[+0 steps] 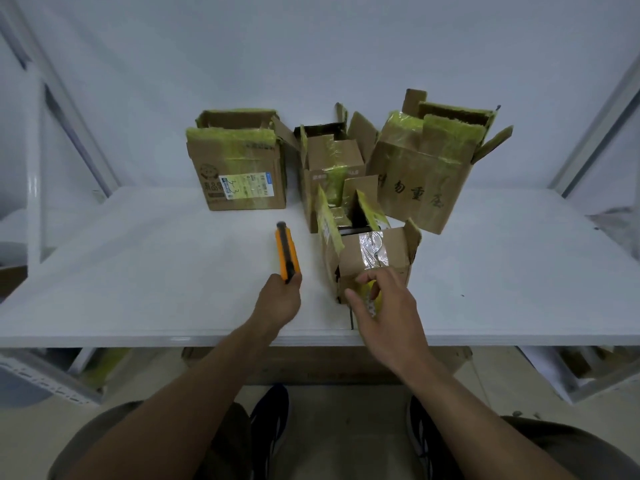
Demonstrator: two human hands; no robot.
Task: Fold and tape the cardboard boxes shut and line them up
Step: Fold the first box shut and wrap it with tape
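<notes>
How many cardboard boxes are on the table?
4: left box, centre box, right box at the back; nearest box by the right hand. None seems hidden.

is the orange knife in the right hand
No, the left hand grips the orange knife; the right hand holds a yellow tape roll.

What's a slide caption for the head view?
Left hand grips an orange utility knife; right hand holds a yellow tape roll beside the nearest open cardboard box on the white table.
</notes>
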